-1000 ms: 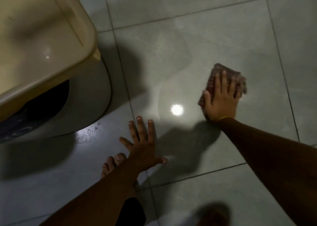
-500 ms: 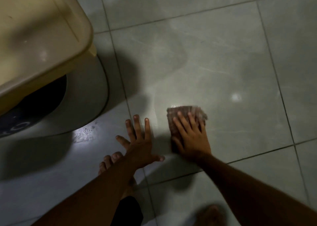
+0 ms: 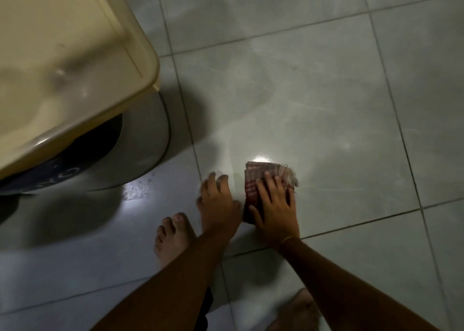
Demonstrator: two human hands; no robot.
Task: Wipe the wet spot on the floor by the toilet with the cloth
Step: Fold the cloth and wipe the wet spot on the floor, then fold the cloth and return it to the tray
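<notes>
A folded reddish checked cloth lies flat on the grey floor tiles, just below a bright glare spot. My right hand presses down on it with fingers spread over its top. My left hand rests flat on the tile right beside it, fingers together and blurred. A wet shiny patch glistens at the foot of the toilet base, to the left of both hands. The cream toilet lid fills the upper left.
My bare left foot stands just behind my left hand, and my right foot shows at the bottom edge. Dark grout lines cross the floor, which spreads out to the right and far side.
My right hand slid the cloth from the far right back toward me and now holds it beside my left hand. My left hand's fingers have drawn together.
</notes>
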